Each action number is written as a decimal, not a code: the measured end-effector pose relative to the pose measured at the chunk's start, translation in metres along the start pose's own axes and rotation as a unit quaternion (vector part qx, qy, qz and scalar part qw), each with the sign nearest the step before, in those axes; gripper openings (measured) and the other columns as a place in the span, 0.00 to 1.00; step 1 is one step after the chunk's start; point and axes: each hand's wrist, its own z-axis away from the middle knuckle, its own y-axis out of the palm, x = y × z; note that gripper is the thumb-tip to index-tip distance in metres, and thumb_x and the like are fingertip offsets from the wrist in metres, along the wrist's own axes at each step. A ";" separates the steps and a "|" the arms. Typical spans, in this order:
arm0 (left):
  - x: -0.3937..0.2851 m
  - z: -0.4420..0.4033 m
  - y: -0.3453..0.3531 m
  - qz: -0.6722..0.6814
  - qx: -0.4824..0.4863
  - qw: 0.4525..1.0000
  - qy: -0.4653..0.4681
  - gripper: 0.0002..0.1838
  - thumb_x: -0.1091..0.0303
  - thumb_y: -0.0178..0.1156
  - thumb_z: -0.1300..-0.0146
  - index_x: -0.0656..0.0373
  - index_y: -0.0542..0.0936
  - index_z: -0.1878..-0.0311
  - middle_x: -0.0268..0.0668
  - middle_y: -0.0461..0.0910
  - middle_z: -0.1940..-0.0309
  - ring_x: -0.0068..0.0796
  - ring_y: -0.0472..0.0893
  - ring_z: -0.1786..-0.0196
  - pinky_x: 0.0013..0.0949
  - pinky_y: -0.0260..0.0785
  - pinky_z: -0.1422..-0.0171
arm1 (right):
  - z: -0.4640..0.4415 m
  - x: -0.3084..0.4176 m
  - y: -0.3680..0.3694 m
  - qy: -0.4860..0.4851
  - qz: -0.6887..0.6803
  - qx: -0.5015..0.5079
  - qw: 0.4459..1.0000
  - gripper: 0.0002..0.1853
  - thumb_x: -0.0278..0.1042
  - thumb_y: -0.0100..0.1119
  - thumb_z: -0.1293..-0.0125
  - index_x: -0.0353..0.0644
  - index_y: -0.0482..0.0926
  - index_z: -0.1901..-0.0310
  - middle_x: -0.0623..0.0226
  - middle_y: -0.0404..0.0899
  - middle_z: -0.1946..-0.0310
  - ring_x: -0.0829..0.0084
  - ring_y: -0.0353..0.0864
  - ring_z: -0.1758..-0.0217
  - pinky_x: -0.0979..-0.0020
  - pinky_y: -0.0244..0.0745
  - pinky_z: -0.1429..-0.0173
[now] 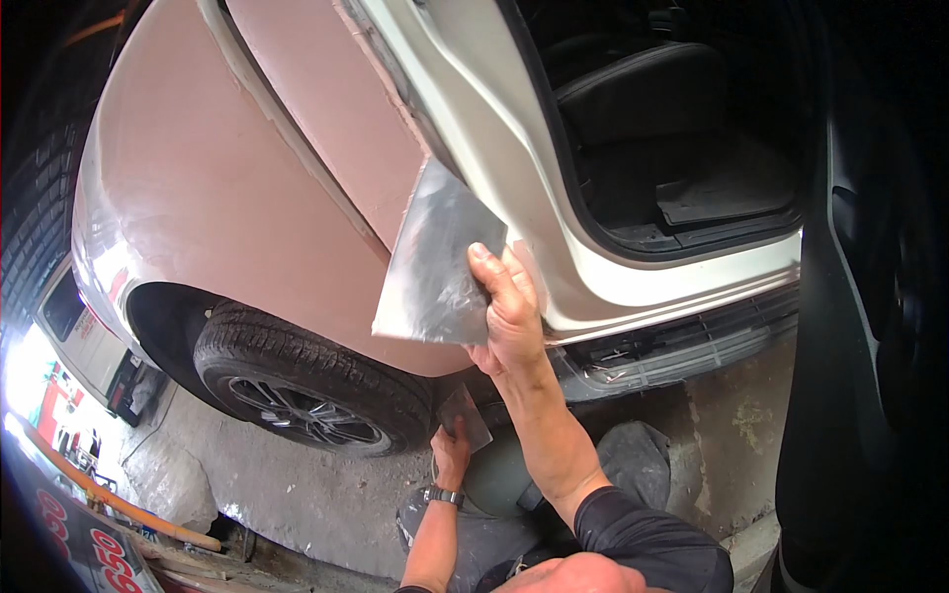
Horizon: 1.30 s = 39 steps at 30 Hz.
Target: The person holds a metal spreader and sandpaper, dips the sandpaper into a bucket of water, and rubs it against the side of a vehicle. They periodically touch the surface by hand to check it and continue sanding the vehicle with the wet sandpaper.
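My right hand (514, 311) is raised beside the open doorway of a car. Its fingers and thumb pinch a wide, thin metal putty spreader (435, 262), whose upper corner is at the edge of the pinkish filler-coated body panel (336, 99). I cannot tell whether that corner touches the panel. Lower down, my left hand (452, 455), with a watch on the wrist, is closed on a smaller flat plate (465, 417), partly see-through or shiny. That plate is near the rear tyre (306, 366), and its lower part is covered by my fingers.
A white door sill (672, 287) runs right below the dark cabin with a seat (643, 89). A black door panel (860, 326) stands at the right. An orange bar (119, 494) lies at lower left. A white vehicle (84, 316) stands further off on the concrete floor (267, 504).
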 end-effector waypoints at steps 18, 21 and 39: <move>-0.020 0.042 -0.044 -0.067 -0.123 0.990 -0.007 0.28 0.51 0.61 0.32 0.75 0.78 0.50 0.63 0.82 0.59 0.63 0.82 0.55 0.46 0.73 0.49 | 0.174 0.002 -0.132 0.195 0.728 0.288 0.591 0.11 0.35 0.56 0.31 0.33 0.72 0.58 0.47 0.79 0.73 0.43 0.81 0.68 0.48 0.73 0.66; -0.033 0.027 -0.080 0.025 -0.076 0.997 -0.011 0.23 0.53 0.58 0.30 0.70 0.80 0.56 0.58 0.83 0.63 0.58 0.83 0.57 0.48 0.72 0.54 | 0.185 0.016 -0.137 0.213 0.616 0.286 0.702 0.16 0.38 0.55 0.28 0.31 0.75 0.50 0.44 0.77 0.74 0.42 0.80 0.66 0.48 0.74 0.61; -0.119 0.013 -0.081 0.076 0.175 0.972 0.136 0.26 0.57 0.58 0.29 0.67 0.73 0.37 0.49 0.78 0.43 0.42 0.77 0.40 0.44 0.67 0.33 | 0.246 0.029 -0.197 0.381 0.267 -0.088 0.881 0.18 0.36 0.58 0.27 0.34 0.76 0.42 0.70 0.81 0.52 0.79 0.77 0.51 0.72 0.72 0.45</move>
